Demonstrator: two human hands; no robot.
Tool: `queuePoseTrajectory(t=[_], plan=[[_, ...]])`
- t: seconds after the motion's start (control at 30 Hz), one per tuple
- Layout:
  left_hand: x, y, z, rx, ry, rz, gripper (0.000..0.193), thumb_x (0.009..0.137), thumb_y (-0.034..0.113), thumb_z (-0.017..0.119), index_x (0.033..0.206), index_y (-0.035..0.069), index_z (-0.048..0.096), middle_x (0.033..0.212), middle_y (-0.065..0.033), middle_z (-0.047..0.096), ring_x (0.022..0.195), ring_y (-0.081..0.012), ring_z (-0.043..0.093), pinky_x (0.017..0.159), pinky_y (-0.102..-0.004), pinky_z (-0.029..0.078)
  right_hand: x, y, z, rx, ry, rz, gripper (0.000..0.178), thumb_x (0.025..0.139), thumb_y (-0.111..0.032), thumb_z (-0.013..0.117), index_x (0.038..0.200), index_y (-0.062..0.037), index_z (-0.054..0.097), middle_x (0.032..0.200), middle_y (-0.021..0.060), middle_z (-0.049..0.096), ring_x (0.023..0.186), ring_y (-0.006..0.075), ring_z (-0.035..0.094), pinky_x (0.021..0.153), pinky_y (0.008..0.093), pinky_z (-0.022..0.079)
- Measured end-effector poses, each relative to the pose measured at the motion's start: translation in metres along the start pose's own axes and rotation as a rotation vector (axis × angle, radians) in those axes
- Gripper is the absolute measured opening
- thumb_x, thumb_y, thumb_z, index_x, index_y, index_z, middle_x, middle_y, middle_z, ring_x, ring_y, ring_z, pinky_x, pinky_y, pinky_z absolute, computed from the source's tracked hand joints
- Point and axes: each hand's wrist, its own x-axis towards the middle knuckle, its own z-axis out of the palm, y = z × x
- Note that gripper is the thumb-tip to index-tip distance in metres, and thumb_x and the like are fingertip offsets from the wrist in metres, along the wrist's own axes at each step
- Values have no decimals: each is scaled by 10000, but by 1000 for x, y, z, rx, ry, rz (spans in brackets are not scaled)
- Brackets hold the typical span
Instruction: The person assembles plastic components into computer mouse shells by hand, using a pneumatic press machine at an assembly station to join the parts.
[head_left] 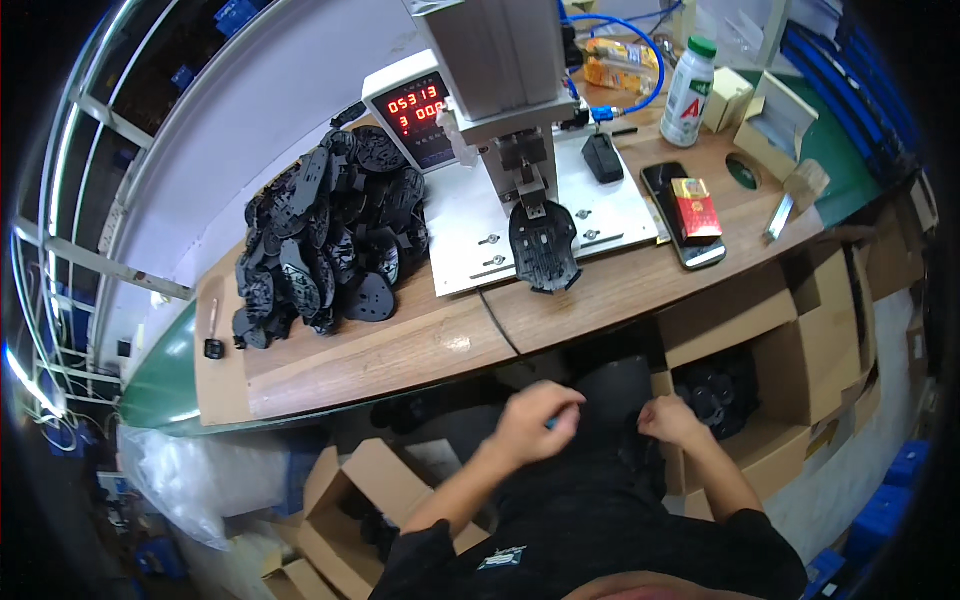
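Note:
My left hand (538,422) is closed over my lap, below the table's front edge, and a speck of blue (551,423) shows between its fingers. To the right, beside the open carton, my right hand (672,419) is closed with fingertips together. A dark shape lies at those fingertips, hard to separate from the dark clothing. Beyond both hands, a black plastic shell (545,255) sits under the head of a bench press (500,80) on its white base plate (462,262). Neither hand touches the press.
Many black plastic parts (372,298) are heaped left of the press, beside a counter box with red digits (412,108). A phone (705,255), a red packet (697,208) and a white bottle (688,95) stand right. Cardboard cartons (785,345) flank my lap; the right one holds black parts.

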Motion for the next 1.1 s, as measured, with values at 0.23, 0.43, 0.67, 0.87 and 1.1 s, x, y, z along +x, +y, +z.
queuePoseTrajectory(t=[0.23,0.43,0.67,0.87,1.1], plan=[[-66,-32,129,165,-617,-441,708,884,633,555,1005,-59,642,1011,-276,662,949,-422,660,853,-478,527,2,-2,8,1,-41,-82,255,715,-264,747,852,-50,737,835,147,725,812,317,707,793,405,560],[-70,-78,153,-223,-598,-453,580,865,530,643,992,-35,608,948,-236,670,842,-418,657,720,-445,529,-6,-1,8,257,-98,-43,184,728,-109,731,882,-12,705,794,74,735,756,145,714,738,273,564],[-87,-120,155,-1111,-215,-863,226,907,94,629,1125,48,591,923,-22,655,785,-102,614,629,-261,507,5,-57,-98,822,263,-178,106,799,40,621,876,-23,582,814,118,698,747,171,691,690,303,569],[-87,-140,167,-1279,-215,-904,247,922,87,620,1164,60,579,986,-34,659,825,-110,621,628,-260,515,60,-105,-252,747,556,-666,251,853,-201,715,916,-52,523,799,43,564,689,134,536,657,317,459],[-86,-146,163,-1280,-129,-852,386,902,25,600,1284,7,544,1099,-81,664,1000,-168,628,863,-312,509,144,-152,-349,1006,478,-580,276,924,-207,638,1149,-52,595,1149,74,652,1076,219,627,921,376,518]])
